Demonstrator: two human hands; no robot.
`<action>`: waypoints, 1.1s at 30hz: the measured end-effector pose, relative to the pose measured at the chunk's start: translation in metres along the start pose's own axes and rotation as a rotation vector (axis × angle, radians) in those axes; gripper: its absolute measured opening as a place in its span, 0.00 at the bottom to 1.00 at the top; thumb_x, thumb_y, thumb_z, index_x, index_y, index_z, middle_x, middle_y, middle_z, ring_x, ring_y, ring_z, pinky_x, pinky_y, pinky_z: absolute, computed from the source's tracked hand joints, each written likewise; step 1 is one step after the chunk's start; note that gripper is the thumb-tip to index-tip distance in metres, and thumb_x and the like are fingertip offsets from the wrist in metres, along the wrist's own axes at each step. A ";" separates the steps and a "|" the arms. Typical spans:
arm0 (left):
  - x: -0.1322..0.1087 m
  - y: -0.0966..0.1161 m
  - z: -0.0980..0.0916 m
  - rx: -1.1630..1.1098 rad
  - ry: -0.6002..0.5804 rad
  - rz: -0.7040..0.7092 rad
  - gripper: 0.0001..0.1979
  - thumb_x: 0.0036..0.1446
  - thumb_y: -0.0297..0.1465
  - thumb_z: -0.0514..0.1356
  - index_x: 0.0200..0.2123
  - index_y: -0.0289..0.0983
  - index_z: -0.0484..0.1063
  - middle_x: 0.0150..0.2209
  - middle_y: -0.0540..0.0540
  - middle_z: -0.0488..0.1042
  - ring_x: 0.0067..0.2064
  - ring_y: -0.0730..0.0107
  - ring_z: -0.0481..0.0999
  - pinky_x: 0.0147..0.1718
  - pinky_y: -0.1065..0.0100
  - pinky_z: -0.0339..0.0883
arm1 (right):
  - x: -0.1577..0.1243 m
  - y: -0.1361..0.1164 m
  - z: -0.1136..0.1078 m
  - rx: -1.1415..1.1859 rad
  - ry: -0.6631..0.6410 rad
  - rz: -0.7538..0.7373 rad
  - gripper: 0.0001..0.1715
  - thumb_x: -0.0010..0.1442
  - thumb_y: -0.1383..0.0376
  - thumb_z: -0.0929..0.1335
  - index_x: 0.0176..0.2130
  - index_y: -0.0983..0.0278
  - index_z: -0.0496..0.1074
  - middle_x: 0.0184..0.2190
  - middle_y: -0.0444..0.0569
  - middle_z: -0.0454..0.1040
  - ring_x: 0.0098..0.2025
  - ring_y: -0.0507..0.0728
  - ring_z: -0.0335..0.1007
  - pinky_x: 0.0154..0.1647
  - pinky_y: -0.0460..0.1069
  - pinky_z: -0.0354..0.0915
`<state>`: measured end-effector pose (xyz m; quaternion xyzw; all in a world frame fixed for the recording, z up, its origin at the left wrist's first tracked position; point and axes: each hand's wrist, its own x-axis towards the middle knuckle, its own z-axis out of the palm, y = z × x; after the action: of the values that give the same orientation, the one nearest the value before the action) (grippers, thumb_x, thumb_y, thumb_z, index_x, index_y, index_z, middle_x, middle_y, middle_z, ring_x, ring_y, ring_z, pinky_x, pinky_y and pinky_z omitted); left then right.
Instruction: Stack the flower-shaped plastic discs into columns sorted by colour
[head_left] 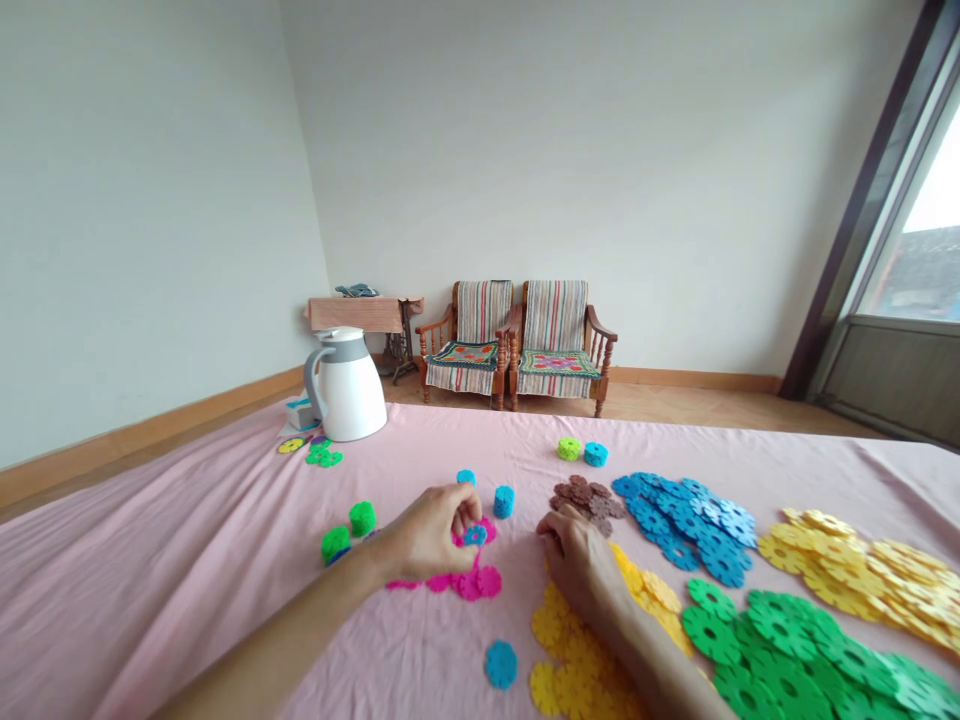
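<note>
My left hand (431, 532) has its fingers curled, with a small blue notched disc (475, 536) at its fingertips above pink discs (489, 581) on the cloth. Closed as well, my right hand (583, 560) rests between the brown discs (592, 500) and the yellow-orange pile (574, 650); anything between its fingertips is hidden. Short blue stacks (504, 502) stand between and beyond the hands. A single blue disc (501, 664) lies nearer to me. Green stacks (362, 518) stand left of my left hand.
Blue (686, 520), pale yellow (832, 555) and green piles (787, 650) spread over the right side. A white jug (352, 390) stands at the back left of the pink cloth (225, 560). Light-green (568, 449) and blue stacks (595, 454) stand far back. Two chairs (555, 340) are beyond.
</note>
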<state>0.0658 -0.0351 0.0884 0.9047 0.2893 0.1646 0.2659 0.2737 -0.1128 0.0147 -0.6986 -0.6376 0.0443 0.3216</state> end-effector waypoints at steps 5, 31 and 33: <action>0.053 -0.013 0.006 0.065 0.098 0.034 0.11 0.40 0.27 0.60 0.32 0.32 0.71 0.28 0.49 0.72 0.30 0.71 0.70 0.28 0.73 0.64 | 0.000 -0.001 -0.001 0.002 -0.001 0.004 0.13 0.54 0.74 0.60 0.28 0.65 0.71 0.31 0.49 0.71 0.35 0.53 0.68 0.35 0.45 0.56; 0.053 -0.003 0.007 0.140 0.001 0.091 0.07 0.44 0.28 0.63 0.31 0.34 0.74 0.31 0.49 0.73 0.31 0.72 0.71 0.30 0.74 0.62 | 0.000 -0.005 -0.004 0.005 -0.010 0.026 0.13 0.53 0.74 0.60 0.28 0.64 0.72 0.31 0.49 0.71 0.35 0.53 0.68 0.35 0.45 0.56; 0.029 0.006 0.007 0.069 -0.202 0.208 0.05 0.46 0.28 0.64 0.30 0.36 0.73 0.30 0.50 0.73 0.31 0.71 0.71 0.30 0.74 0.62 | 0.001 -0.003 -0.003 0.007 -0.009 0.013 0.13 0.54 0.73 0.60 0.29 0.65 0.72 0.31 0.50 0.71 0.35 0.53 0.68 0.36 0.45 0.57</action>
<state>0.0943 -0.0237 0.0904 0.9504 0.1710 0.0892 0.2439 0.2729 -0.1131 0.0186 -0.7015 -0.6342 0.0520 0.3209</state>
